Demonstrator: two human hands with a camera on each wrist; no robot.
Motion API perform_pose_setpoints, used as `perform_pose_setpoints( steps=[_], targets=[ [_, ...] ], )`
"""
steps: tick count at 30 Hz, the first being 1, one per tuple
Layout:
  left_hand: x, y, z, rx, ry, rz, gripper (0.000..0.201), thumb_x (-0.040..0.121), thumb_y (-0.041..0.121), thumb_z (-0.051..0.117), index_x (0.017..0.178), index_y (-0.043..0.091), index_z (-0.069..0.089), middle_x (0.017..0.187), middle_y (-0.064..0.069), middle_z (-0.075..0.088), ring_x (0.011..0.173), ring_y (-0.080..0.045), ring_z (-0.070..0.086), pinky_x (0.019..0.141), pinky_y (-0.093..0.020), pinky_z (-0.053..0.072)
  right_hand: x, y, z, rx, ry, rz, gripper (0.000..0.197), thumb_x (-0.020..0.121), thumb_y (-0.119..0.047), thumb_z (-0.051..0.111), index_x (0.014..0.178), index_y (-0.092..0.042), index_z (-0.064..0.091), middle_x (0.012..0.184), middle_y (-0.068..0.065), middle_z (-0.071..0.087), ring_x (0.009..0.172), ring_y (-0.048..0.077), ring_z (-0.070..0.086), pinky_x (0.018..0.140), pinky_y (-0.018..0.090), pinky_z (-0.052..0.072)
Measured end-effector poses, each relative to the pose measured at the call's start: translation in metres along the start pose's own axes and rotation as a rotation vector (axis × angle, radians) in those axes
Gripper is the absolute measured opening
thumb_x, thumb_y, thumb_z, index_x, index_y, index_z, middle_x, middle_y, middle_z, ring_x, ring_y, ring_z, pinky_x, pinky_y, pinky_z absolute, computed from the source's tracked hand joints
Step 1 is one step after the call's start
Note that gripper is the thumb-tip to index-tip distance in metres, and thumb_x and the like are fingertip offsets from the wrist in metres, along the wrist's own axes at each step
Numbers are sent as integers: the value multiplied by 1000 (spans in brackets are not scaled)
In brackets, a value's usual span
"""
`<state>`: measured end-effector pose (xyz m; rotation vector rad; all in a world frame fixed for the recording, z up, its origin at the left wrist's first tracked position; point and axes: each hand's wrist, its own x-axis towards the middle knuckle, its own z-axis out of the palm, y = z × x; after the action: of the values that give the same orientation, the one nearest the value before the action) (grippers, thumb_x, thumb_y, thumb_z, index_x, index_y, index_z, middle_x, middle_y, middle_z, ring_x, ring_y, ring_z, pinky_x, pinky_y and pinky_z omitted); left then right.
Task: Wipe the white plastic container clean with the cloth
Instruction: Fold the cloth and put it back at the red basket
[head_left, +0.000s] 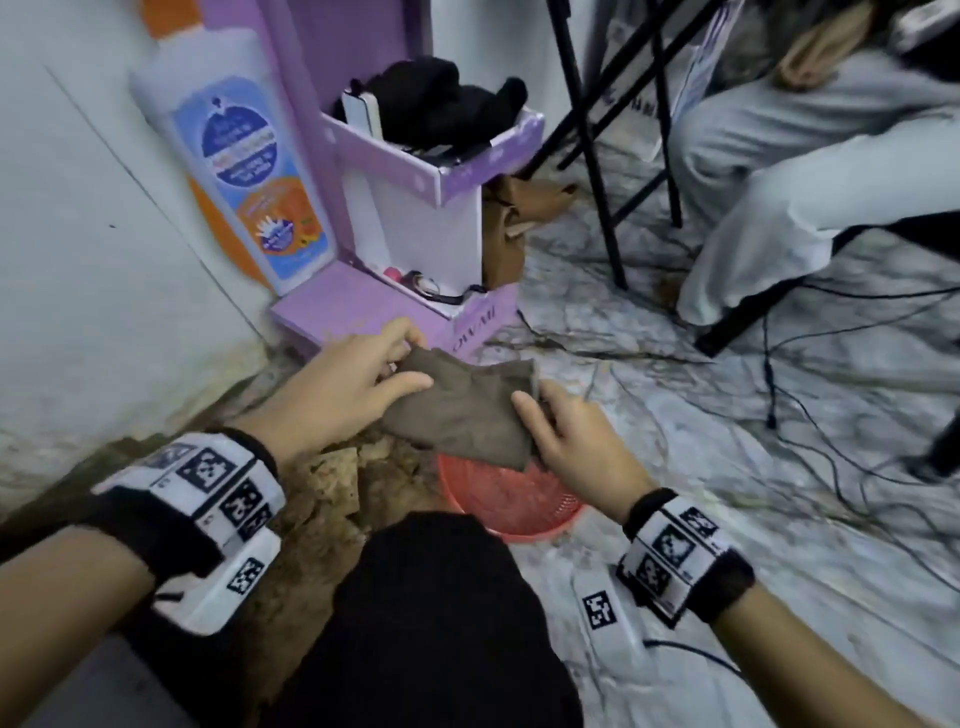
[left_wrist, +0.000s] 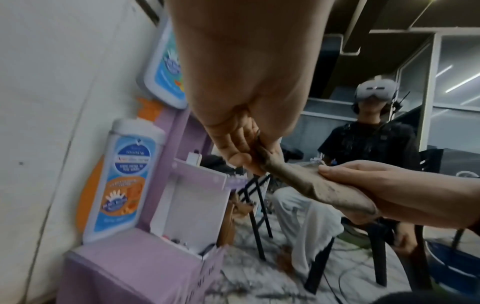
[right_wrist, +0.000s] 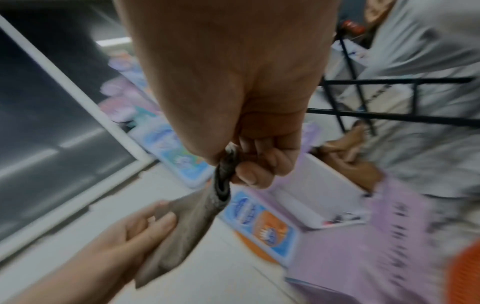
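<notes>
1. Pinching the near-left corner of the cloth (head_left: 467, 410): fingers (head_left: 400, 384) of the left hand (head_left: 332, 389), thumb beneath and fingertips curled over the edge, as seen in the left wrist view.
2. Clamped on the right edge of the same cloth: right hand (head_left: 566, 441), its fingers (right_wrist: 262, 162) curled tight round a bunched fold in the right wrist view.
3. Stretched between both hands, brown-grey, creased, held in the air above the red basket (head_left: 514, 509).
4. No white plastic container to be made out in any view.
5. Directly under the cloth: the basket on the marbled floor (head_left: 675, 467), its near rim partly hidden by a dark knee (head_left: 426, 613).
6. Close ahead: a purple cardboard stand (head_left: 395, 208), its low front edge just beyond the left fingertips.
7. Left: a white wall (head_left: 78, 234), near the left forearm.
8. Right: open floor crossed by black cables (head_left: 810, 415), then black chair legs (head_left: 597, 182) and a seated person in pale trousers (head_left: 779, 171).
</notes>
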<state>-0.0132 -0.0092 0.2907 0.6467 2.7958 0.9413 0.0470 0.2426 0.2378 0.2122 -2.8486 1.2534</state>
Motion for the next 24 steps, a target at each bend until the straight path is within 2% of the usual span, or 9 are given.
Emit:
perform_pose_setpoints(
  steps=[3,6,8,10,13,15,18,21,24],
  targets=[
    [22,-16,55,20,-190,-37,25,93,30,72,107,26,51,76,13,53,71,-1,59,65,-30,41,-17,61,37,37,7,129,29,105,-37,46,101,-12,60,86,-3,67,75,14,61,67,26,42],
    [30,-51,112,39,-357,-104,32,91,30,75,115,22,55,74,13,47,70,1,54,68,-25,40,-39,105,76,57,-44,261,25,105,-35,47,83,-21,48,68,-9,57,60,5,54,59,17,39],
    [31,-77,146,31,-442,-150,33,91,29,75,116,21,54,77,12,50,72,0,54,67,-20,40,-50,129,102,93,-74,337,26,104,-35,47,82,-21,46,65,-6,56,59,9,56,59,23,41],
    [31,-97,174,1,-483,-219,32,91,28,75,114,21,55,86,9,59,80,-6,59,74,-25,46,-58,150,127,84,-94,383,24,104,-34,48,86,-19,47,68,-5,54,64,14,54,60,22,37],
    [32,-118,208,-2,-483,-319,35,90,29,76,117,16,58,99,0,63,92,-16,61,82,-29,47,-62,171,155,78,-109,448,22,104,-30,50,86,-17,46,64,-8,50,57,12,50,63,29,41],
    [33,-126,223,-14,-461,-354,33,90,28,77,114,13,60,93,-1,61,89,-18,61,81,-29,46,-62,179,166,73,-96,477,22,104,-28,50,85,-17,44,64,-8,48,54,12,49,61,33,42],
    [32,-135,238,-22,-426,-372,24,91,24,75,98,10,58,77,-9,65,78,-25,62,78,-40,50,-62,185,174,52,-82,512,22,103,-29,51,86,-16,45,69,-2,51,61,21,54,62,34,40],
    [31,-140,247,-22,-375,-401,25,93,25,73,89,10,53,77,-13,66,77,-26,62,74,-41,48,-64,187,178,52,-69,529,21,102,-30,53,87,-18,45,69,-3,52,57,16,51,60,30,39],
    [30,-141,253,-24,-342,-404,27,93,25,72,86,8,51,75,-12,64,75,-27,61,71,-41,47,-64,188,182,25,-55,547,22,102,-33,54,87,-19,46,67,-2,54,54,19,54,58,29,40]
  ],
)
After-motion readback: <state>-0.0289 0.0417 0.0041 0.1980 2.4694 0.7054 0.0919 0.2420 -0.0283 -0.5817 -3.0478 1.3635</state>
